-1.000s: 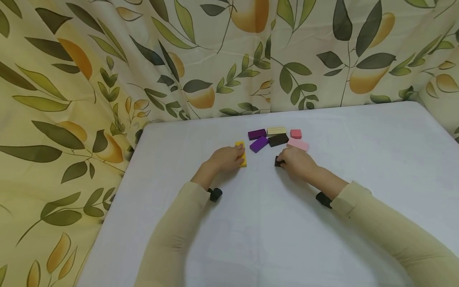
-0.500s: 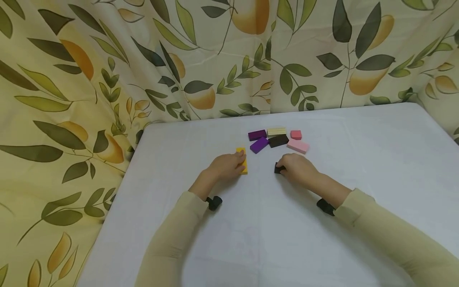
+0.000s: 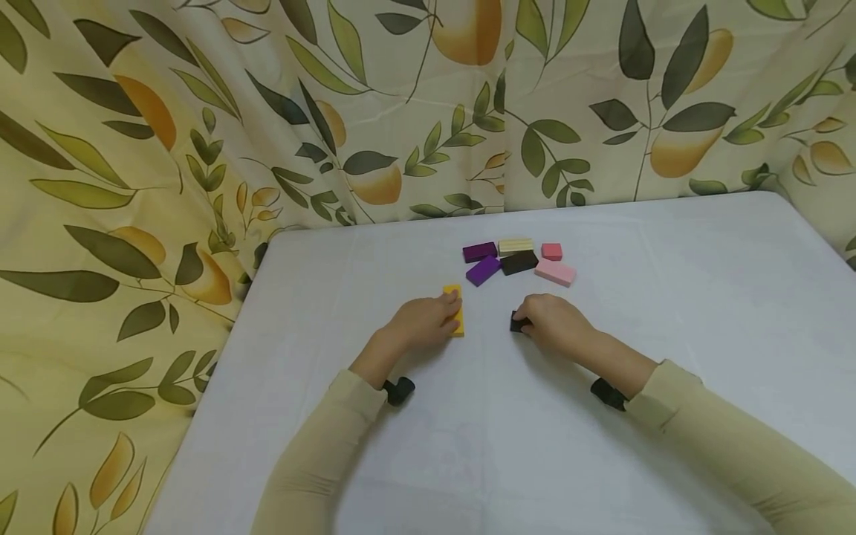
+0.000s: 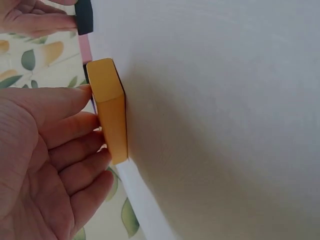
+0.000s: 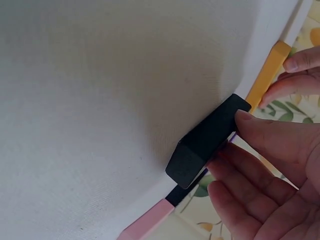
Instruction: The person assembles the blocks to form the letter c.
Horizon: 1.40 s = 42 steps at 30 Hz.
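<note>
A yellow rectangular block (image 3: 458,328) stands on the white table under my left hand (image 3: 424,321). Its nearly straight fingers rest on the block's upper side, and the thumb (image 4: 65,100) touches close to the near end in the left wrist view. To the right, my right hand (image 3: 556,324) pinches a black block (image 5: 207,137) between thumb and fingertips. Much of that block is covered by the hand in the head view. A gap of bare cloth separates the two held blocks, both low at the table surface.
Beyond the hands lie a dark purple block (image 3: 479,252), a violet block (image 3: 483,270), a cream ridged block (image 3: 516,246), another black block (image 3: 519,262), a pink block (image 3: 555,272) and a small coral block (image 3: 551,251). A leaf-patterned curtain (image 3: 428,111) hangs behind the table.
Both hands have moved nearer to me, the yellow block and the black block coming along with them. The pink block now shows fully. The other blocks stay where they were.
</note>
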Available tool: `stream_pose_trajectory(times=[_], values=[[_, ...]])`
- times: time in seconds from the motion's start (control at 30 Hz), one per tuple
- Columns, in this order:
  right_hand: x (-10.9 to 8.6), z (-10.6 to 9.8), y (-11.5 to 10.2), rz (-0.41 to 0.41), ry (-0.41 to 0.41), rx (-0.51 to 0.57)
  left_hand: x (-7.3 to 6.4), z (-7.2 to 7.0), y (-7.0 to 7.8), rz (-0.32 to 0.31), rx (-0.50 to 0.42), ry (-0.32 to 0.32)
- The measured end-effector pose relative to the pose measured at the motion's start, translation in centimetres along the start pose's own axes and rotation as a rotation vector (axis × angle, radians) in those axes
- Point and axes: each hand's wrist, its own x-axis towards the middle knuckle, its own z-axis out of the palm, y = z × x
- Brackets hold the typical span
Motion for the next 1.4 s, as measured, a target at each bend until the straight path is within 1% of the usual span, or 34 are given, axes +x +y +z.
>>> stream_pose_trajectory(times=[0.17, 0.3, 0.53, 0.73, 1.0, 1.4], values=[[-0.1, 0.0, -0.3, -0.001, -0.004, 0.004, -0.2, 0.0, 0.3, -0.003, 0.008, -0.001], [-0.4, 0.0, -0.6, 0.002, -0.009, 0.013, -0.5, 0.2, 0.7, 0.009, 0.010, 0.003], [-0.9, 0.2, -0.9, -0.011, 0.030, 0.030, -0.7, 0.6, 1.1, 0.018, 0.029, 0.026], [-1.1, 0.3, -1.0, -0.001, -0.003, 0.039, -1.0, 0.7, 1.7, 0.024, 0.030, 0.015], [-1.5, 0.3, -1.2, -0.004, -0.009, 0.058, -1.3, 0.5, 2.4, 0.026, 0.066, -0.008], [-1.9, 0.4, -1.5, 0.002, -0.031, 0.100, -1.6, 0.6, 2.9, 0.029, 0.074, -0.008]])
